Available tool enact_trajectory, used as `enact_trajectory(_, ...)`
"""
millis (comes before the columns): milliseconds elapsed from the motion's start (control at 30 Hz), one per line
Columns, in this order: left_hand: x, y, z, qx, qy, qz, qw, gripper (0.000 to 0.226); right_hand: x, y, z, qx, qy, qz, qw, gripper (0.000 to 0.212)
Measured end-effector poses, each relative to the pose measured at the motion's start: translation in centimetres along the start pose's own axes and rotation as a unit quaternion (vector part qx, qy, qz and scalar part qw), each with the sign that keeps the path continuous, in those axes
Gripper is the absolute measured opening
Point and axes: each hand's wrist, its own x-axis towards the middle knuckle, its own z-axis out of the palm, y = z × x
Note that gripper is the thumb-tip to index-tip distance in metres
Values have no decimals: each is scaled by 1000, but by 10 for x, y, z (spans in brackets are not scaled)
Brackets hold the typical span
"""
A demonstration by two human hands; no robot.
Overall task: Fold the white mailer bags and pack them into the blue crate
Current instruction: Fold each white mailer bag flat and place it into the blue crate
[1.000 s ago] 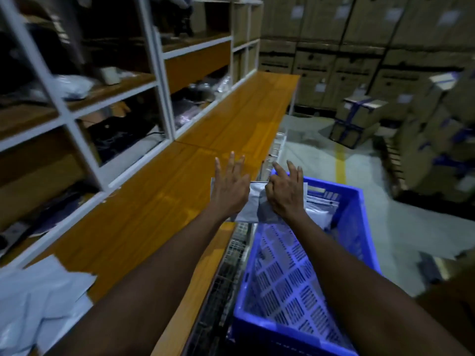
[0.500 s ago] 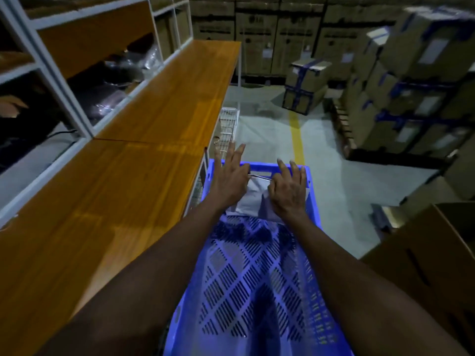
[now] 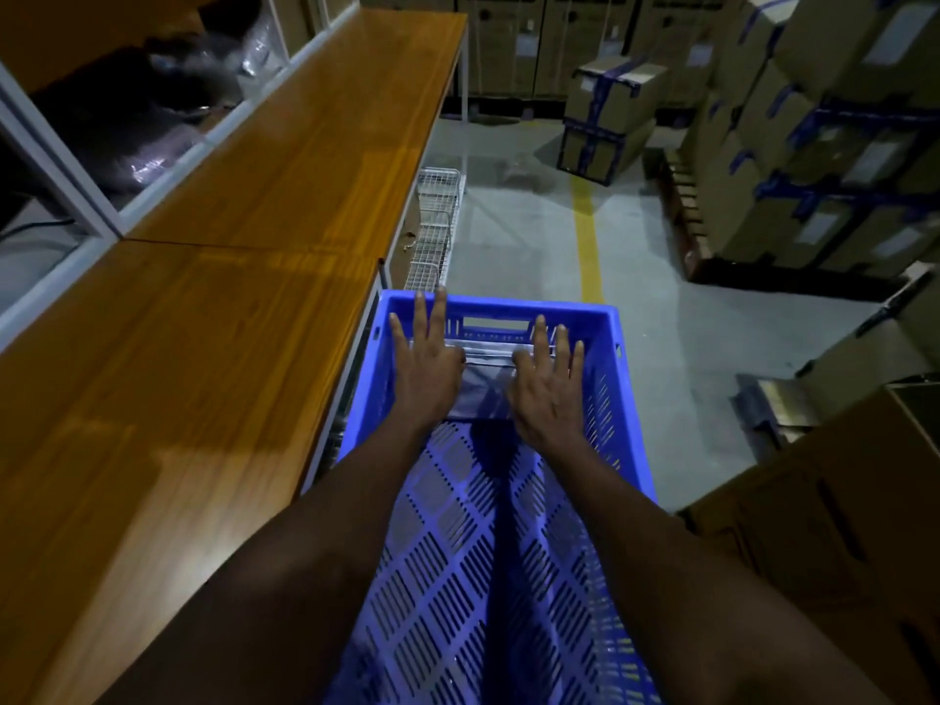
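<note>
SCENE: dim warehouse, long orange-brown wooden bench (image 3: pixel 254 236) left, stacked brown cardboard cartons (image 3: pixel 814 195) right | ITEM: folded white plastic mailer bag (image 3: pixel 486 389) lying at far end inside blue perforated plastic crate (image 3: pixel 613 323) | HANDS: left hand (image 3: pixel 424 371) and right hand (image 3: pixel 547 391) spread flat, pressing bag | RISK: springy film may unfold on release | TEXT: carton labels (image 3: pixel 887 40) illegible

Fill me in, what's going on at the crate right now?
A person presses a folded white mailer bag down against the far end of the blue crate. The left hand and right hand lie flat on it, fingers straight, one on each side. The crate stands beside the wooden bench.
</note>
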Motion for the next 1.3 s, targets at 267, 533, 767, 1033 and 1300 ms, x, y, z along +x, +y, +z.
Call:
enact_trajectory(267, 4, 4, 17, 40, 66, -21, 997, 13, -31, -2, 24, -25, -59, -11, 998, 35)
enact_trajectory(533, -59, 9, 39, 83, -38, -15, 996, 18, -38, -5, 27, -38, -99, 26, 994, 44)
enact_trajectory(767, -70, 10, 51, 99, -117, -12, 988, 54, -52, 0, 31, -62, -142, 23, 988, 59)
enact_trajectory(1033, -75, 13, 23, 114, -138, 8, 984, 69, -56, -8, 13, -42, -135, 35, 989, 60)
enact_trajectory(1300, -85, 8, -59, 62, -108, 24, 992, 40, -57, -34, -54, 18, -125, 49, 991, 50)
